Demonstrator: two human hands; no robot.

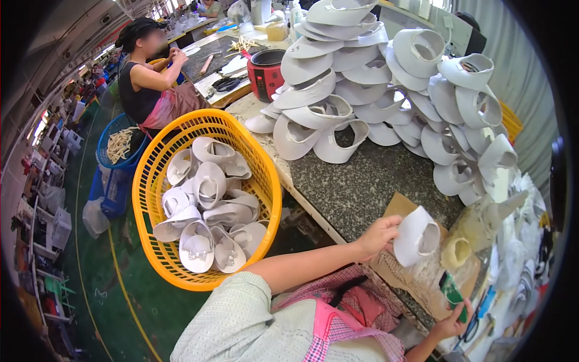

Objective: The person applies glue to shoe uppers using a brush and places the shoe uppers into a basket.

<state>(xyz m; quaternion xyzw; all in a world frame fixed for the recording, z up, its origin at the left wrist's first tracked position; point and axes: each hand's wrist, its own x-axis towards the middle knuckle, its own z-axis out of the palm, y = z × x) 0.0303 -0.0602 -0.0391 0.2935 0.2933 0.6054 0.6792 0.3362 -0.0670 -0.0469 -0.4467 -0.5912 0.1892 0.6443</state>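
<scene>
My left hand (379, 238) pinches the edge of a white shoe upper (410, 239), a curved piece with an oval opening, and holds it over the near edge of the worktable. At the lower right my right hand (449, 326) is closed round a flat green tool (450, 289) that looks like a scraper or brush; its working end is hard to make out. Under both hands lies a stained brown cardboard sheet (395, 208). A pale yellow cup (456, 252) stands on it, just right of the held upper.
Stacks of white uppers (335, 114) crowd the back of the speckled tabletop (356, 187). To my left stands a yellow plastic basket (142, 211) with several uppers inside. A red pot (266, 75) sits farther back, near a seated co-worker (151, 78). More white pieces (518, 265) pile at the right.
</scene>
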